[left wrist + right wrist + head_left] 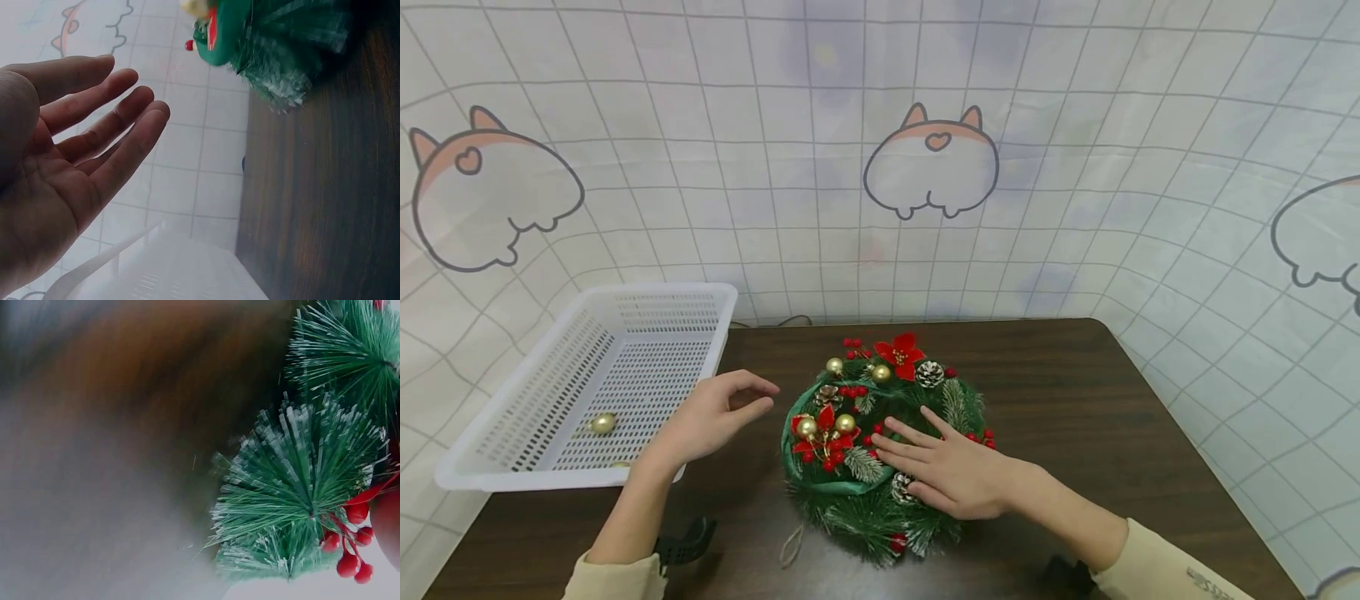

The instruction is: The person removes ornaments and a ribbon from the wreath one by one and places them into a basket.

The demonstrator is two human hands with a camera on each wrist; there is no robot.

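Note:
A green wreath (868, 529) lies on the dark wooden table, decorated with red flowers, gold balls, pinecones, red berries and frosted sprigs. A green ribbon (842, 487) loops around its left part. My right hand (951, 471), fingers spread and straight, rests on the wreath's right side. In the right wrist view only green needles, red berries (357, 512) and a bit of the hand show. Between the basket and the wreath hovers my left hand (711, 417), relaxed and holding nothing. The left wrist view shows its palm and loosely bent fingers (125, 150).
At the left stands a white perforated basket (725, 329) with a gold ball ornament (602, 423) inside. A thin loop of string (791, 547) lies in front of the wreath. Behind the table hangs a white gridded cloth (820, 250), with a dark cable at the table's back edge.

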